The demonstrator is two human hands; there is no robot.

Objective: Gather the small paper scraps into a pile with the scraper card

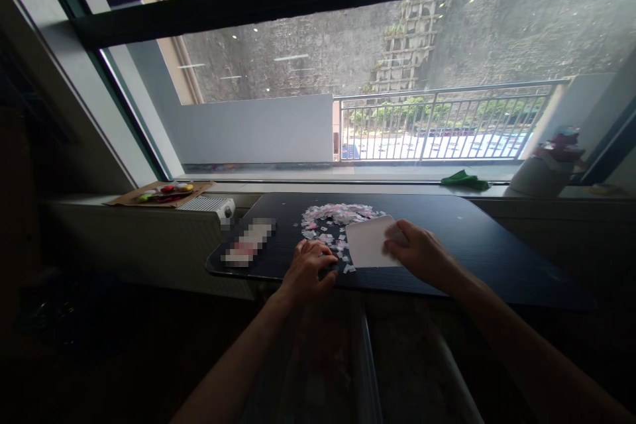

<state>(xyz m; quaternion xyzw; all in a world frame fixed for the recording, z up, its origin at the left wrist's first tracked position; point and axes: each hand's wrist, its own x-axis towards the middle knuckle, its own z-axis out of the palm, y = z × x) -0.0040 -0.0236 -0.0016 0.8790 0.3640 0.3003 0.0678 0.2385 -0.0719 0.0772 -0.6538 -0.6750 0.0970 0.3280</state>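
Note:
A pile of small white and pinkish paper pieces (342, 213) lies on the dark table (447, 218), with several looser pieces strewn toward the front edge. My right hand (415, 252) grips a white rectangular card (368, 245) by its right side, the thumb on the near face. The card stands just right of the loose pieces and hides part of the table behind it. At the front edge, my left hand (312, 269) rests beside the scattered pieces with bent fingers and the thumb apart. Nothing shows in its grasp.
A pixelated item (250, 243) lies at the table's left end. On the window ledge are a brown board (122, 197) with colourful items, a green cloth (464, 179) and a pale bag-like object (539, 175). A white radiator (163, 238) stands to the left.

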